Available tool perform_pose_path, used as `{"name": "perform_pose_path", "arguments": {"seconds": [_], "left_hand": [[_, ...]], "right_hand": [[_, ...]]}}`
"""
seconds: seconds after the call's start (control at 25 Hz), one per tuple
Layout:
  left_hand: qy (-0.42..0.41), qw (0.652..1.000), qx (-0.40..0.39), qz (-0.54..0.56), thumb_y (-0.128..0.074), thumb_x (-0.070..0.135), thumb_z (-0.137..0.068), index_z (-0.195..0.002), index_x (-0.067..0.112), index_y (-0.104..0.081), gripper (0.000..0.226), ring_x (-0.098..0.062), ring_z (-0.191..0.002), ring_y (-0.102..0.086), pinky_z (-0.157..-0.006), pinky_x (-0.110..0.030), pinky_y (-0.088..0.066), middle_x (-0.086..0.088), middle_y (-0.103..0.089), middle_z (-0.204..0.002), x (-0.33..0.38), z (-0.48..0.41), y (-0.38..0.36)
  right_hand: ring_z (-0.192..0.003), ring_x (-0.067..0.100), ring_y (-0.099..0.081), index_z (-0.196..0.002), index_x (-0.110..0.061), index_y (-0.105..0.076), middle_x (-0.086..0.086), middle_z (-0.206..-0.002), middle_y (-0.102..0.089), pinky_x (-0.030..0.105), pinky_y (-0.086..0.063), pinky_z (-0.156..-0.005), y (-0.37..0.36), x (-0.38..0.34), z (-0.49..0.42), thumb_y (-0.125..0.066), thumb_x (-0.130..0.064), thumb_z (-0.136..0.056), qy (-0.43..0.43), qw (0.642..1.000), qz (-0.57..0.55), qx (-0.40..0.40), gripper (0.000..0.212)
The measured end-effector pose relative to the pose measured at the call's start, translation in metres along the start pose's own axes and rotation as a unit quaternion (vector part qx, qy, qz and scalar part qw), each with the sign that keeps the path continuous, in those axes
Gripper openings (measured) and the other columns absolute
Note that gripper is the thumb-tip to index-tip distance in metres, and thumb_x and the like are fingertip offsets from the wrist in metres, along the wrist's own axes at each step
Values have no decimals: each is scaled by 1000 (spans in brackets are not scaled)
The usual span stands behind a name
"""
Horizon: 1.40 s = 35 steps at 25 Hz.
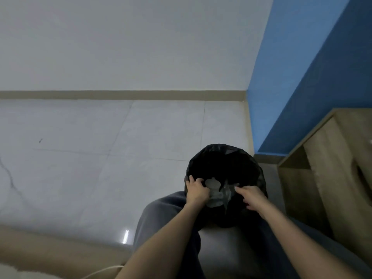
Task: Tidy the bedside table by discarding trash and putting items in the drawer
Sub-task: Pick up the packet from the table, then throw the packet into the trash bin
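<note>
A round bin lined with a black bag [223,160] stands on the floor between my knees. Over its near rim my left hand [196,191] is closed on a crumpled clear plastic wrapper [216,191] with a pale disc showing in it. My right hand [251,198] rests on the wrapper's right side at the bag's rim, fingers curled; how firmly it grips is unclear. The wooden bedside table [330,158] stands to the right against the blue wall, with an open lower compartment; its top and drawer are mostly out of view.
Pale glossy floor tiles [100,158] spread to the left and ahead up to a beige skirting board. A blue wall [312,77] runs along the right. My grey trouser legs flank the bin. A white cable [100,271] and pale bedding edge lie at bottom left.
</note>
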<state>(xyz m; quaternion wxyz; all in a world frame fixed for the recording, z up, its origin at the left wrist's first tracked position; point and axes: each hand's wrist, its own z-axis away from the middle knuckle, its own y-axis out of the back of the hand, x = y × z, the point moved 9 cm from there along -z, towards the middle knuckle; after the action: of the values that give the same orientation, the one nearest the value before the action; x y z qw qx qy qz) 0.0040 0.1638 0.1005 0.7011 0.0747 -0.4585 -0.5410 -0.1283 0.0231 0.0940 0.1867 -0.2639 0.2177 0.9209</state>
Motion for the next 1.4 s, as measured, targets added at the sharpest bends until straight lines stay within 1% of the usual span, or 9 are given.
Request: {"name": "perform_pose_path", "arguments": {"seconds": [0.24, 0.36, 0.6, 0.76, 0.84, 0.96, 1.12, 1.2, 1.4], "left_hand": [[-19, 1000, -14, 10, -44, 14, -90, -137, 11, -44, 47, -29, -146, -14, -116, -39, -19, -14, -10, -159, 21, 6, -8], [-81, 996, -4, 39, -46, 10, -90, -135, 11, -46, 46, -25, -145, -17, -115, -36, -22, -12, -17, -157, 68, 18, -15], [-202, 972, -76, 92, -48, 2, -81, -126, 9, -52, 46, -31, -126, -48, -105, -34, -40, -15, -52, -134, 191, 58, -89], [-211, 958, -171, 90, -49, 3, -84, -135, 12, -46, 52, -32, -128, -47, -106, -38, -40, -15, -44, -144, 249, 99, -168], [-221, 946, -227, 74, -51, 9, -90, -141, 12, -37, 53, -30, -132, -43, -108, -36, -37, -11, -38, -148, 268, 124, -200], [-204, 929, -296, 92, -59, 28, -85, -137, 11, -39, 58, -28, -125, -50, -105, -38, -42, -7, -50, -137, 274, 149, -242], [-192, 939, -274, 84, -60, 24, -84, -125, 11, -49, 45, -27, -113, -58, -98, -43, -48, -6, -60, -122, 271, 141, -263], [-194, 939, -273, 73, -58, 25, -82, -130, 12, -47, 51, -26, -114, -57, -99, -44, -47, -6, -59, -126, 270, 138, -264], [-197, 941, -267, 63, -53, 25, -79, -143, 11, -32, 69, -26, -123, -51, -104, -44, -44, -9, -51, -138, 271, 142, -262]], "right_hand": [[-120, 32, -50, -134, -7, -44, 15, -134, -52, 41, -43, -99, 18, -5, -6, -55, -26, -89, 30, 999, -32, 8, 49], [-117, 29, -53, -127, -6, -52, 16, -129, -57, 42, -40, -104, 65, -25, 13, -57, -15, -88, 127, 988, -17, 85, 41], [-112, 34, -54, -123, -5, -56, 19, -123, -59, 36, -40, -94, 240, -21, 128, -50, -4, -87, 250, 895, 75, 362, 36], [-118, 39, -51, -119, 1, -57, 23, -127, -56, 42, -38, -98, 302, 23, 170, -53, -2, -83, 240, 832, 185, 465, 36], [-124, 38, -46, -127, -4, -51, 21, -134, -51, 50, -38, -100, 315, 51, 170, -50, -20, -85, 185, 822, 265, 468, 44], [-138, 30, -30, -140, -14, -34, 12, -148, -36, 50, -25, -108, 319, 88, 155, -33, -50, -88, 92, 844, 334, 410, 64], [-122, 34, -51, -130, -11, -49, 15, -131, -57, 54, -43, -96, 326, 100, 147, -8, -67, -83, 87, 847, 338, 400, 84], [-128, 31, -46, -136, -13, -42, 13, -138, -51, 51, -40, -100, 331, 101, 144, 1, -70, -79, 92, 849, 330, 401, 92], [-141, 23, -23, -146, -19, -17, 7, -153, -28, 43, -23, -113, 332, 100, 145, -21, -65, -84, 102, 855, 307, 405, 77]]}}
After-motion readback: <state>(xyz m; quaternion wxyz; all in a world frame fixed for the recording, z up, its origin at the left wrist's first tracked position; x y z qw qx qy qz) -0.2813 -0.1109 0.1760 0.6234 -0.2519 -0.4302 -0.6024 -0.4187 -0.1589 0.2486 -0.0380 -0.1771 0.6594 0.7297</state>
